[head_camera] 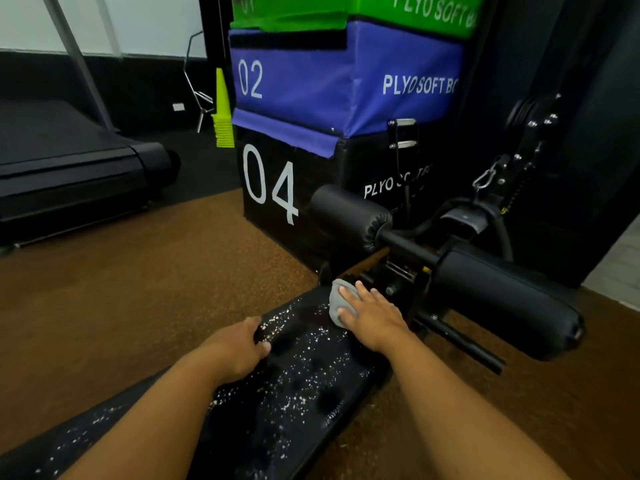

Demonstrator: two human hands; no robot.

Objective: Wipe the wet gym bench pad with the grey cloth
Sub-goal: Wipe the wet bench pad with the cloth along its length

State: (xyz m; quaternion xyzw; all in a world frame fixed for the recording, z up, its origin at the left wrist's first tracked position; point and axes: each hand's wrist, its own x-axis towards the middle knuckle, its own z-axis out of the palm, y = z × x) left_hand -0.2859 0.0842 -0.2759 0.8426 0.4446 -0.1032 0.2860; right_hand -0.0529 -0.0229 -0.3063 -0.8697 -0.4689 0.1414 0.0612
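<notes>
1. Both forearms filled the bottom of the frame, reaching forward over the bench pad (304, 382); droplets speckled most of its black surface.
2. At centre-left, the left hand (239, 348) rested on the pad's left edge, fingers curled loosely over it, grasping nothing else.
3. Right of centre, the right hand (372, 315) pressed the grey cloth (334, 303) flat against the pad's far end, fingers spread over the bunched fabric.
4. Judging by the beads still covering the pad, wiping had barely begun; nearly the whole length remained.
</notes>
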